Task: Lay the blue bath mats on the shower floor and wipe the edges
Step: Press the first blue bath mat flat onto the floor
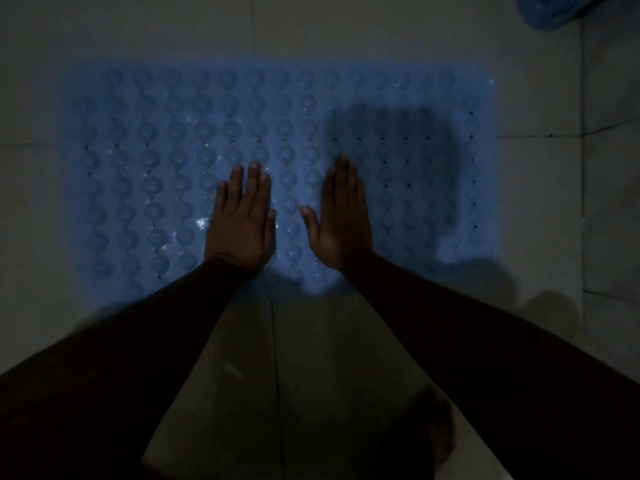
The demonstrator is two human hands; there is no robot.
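Observation:
A blue bath mat (166, 133) with rows of round bumps and small holes lies flat on the pale tiled floor (346, 26), filling the middle of the dim view. My left hand (242, 220) rests palm down on the mat near its front edge, fingers stretched out and holding nothing. My right hand (343, 216) lies flat on the mat just to the right, fingers together and thumb spread, also holding nothing. Part of a second blue mat (550, 10) shows in the top right corner, cut off by the frame.
Grout lines cross the floor around the mat. A raised tiled strip or wall base (609, 168) runs along the right side. A bare foot (433, 434) stands on the tiles near the bottom, right of centre. My dark sleeves reach in from both lower corners.

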